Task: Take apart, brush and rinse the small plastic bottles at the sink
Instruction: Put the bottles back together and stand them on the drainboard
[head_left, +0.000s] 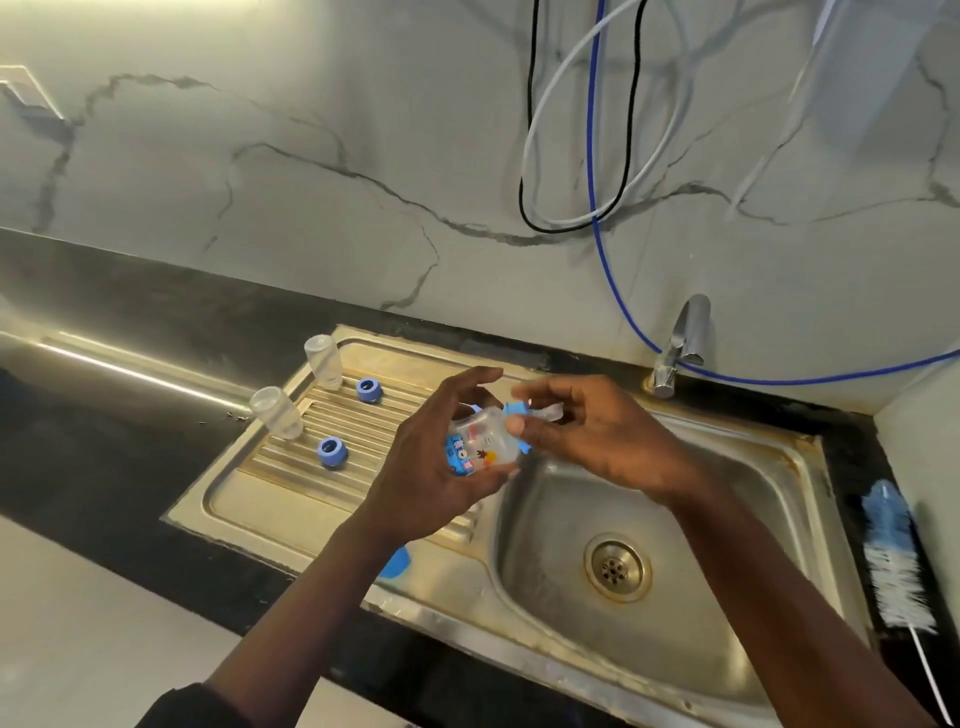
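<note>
My left hand (431, 467) grips a small clear plastic bottle (480, 441) with a blue printed label, held on its side over the drainboard's right end. My right hand (597, 431) pinches the bottle's blue collar and clear teat (519, 415) at the neck. Two clear bottle bodies (324, 361) (276, 412) stand upside down on the drainboard. Two blue screw rings (368, 389) (331, 452) lie beside them. A blue and white bottle brush (896, 561) lies on the counter right of the basin.
The steel sink basin (727, 519) with its drain (617, 567) is below my right hand. A tap (680, 345) stands at the back, not running. A blue piece (396, 564) shows under my left forearm. Cables and a blue hose (613, 270) hang on the marble wall.
</note>
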